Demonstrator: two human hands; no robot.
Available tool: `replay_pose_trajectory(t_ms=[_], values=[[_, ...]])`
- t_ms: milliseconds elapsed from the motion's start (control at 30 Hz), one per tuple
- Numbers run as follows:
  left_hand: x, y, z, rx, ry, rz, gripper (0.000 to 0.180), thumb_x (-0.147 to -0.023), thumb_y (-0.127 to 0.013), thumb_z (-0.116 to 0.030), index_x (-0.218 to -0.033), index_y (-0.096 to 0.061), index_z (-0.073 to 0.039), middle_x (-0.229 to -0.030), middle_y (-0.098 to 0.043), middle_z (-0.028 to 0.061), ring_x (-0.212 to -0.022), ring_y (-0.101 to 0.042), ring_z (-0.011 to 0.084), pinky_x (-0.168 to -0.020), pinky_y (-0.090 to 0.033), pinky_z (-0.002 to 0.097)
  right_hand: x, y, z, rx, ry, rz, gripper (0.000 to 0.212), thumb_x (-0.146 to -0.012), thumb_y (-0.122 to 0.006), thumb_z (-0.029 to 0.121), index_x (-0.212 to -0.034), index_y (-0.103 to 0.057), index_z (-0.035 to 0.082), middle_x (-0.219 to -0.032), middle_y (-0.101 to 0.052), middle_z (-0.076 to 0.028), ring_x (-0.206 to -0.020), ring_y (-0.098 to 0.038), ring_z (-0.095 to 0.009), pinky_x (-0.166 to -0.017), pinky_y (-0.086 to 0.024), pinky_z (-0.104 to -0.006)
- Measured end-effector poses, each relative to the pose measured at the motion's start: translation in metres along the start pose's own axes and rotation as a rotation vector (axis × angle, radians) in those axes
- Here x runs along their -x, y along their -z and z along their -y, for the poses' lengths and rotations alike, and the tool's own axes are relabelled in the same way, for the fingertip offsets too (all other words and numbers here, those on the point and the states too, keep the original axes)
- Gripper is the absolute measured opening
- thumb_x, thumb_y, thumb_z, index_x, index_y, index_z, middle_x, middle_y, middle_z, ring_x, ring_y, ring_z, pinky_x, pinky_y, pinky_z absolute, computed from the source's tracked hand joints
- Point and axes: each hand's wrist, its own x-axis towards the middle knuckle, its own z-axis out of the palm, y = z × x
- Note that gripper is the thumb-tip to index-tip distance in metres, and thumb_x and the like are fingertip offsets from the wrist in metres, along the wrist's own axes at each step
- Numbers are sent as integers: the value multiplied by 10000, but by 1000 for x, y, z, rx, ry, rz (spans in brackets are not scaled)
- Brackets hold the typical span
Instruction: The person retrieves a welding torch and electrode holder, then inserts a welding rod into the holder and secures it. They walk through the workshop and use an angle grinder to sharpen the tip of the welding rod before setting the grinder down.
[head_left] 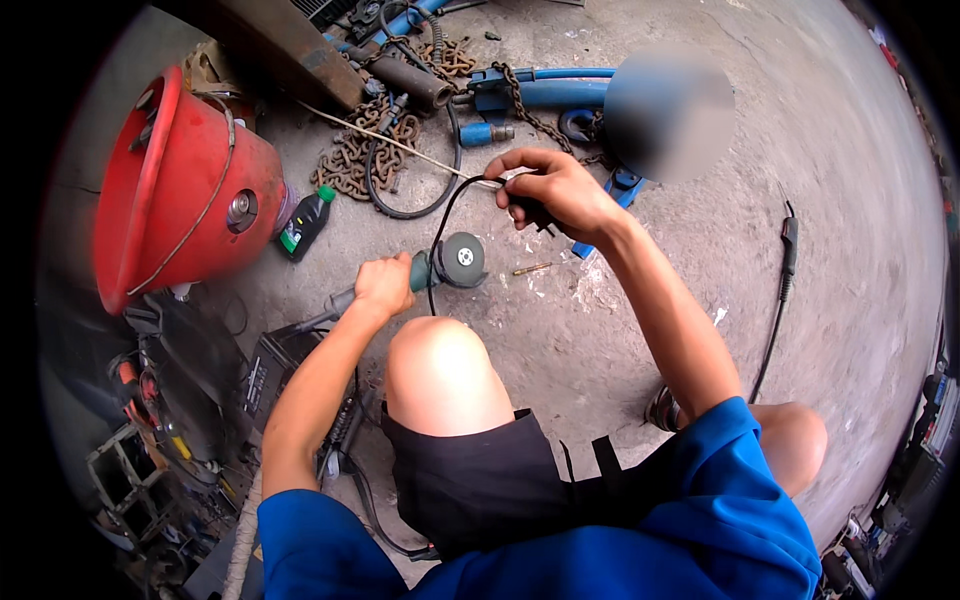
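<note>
My left hand [383, 287] is closed round the body of a green and grey angle grinder [419, 270], held low beside my bare knee. Its round grey disc [463, 262] faces up at the right end. My right hand [560, 195] is raised ahead and to the right, its fingers closed on a black cable [447, 215]. From there the cable curves left and down past the grinder head to my knee. A dark end of it shows under the right fingers; whether it is a plug I cannot tell.
A red bucket [205, 190] and a dark green-capped bottle [306, 224] stand at left. Rusty chains [350, 165] and a blue cylinder-shaped tool [560, 93] lie ahead. A black cabled electrode holder [789, 245] lies at right. A dark boxy machine [268, 378] sits at lower left.
</note>
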Motion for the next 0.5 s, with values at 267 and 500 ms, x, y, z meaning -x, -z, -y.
replay_pose_trajectory(t_ms=[267, 500], values=[[-4, -36, 37, 1682, 442, 53, 474, -768, -783, -287, -1066, -575, 18, -825, -632, 108, -628, -658, 208, -549, -557, 324, 152, 100, 9, -724, 514, 119, 549, -987, -464, 238, -1395, -386, -121, -1333, -482, -390, -1216, -550, -471, -993, -515, -511], [27, -19, 23, 2490, -73, -82, 482, -878, -656, -392, -1109, -499, 0, -923, -589, 107, -749, -628, 218, -678, -544, 366, 133, 84, 15, 603, 54, -628, 377, -920, -691, 342, -1003, -688, -25, -864, -723, -143, -823, -672, -189, -768, -515, -333]])
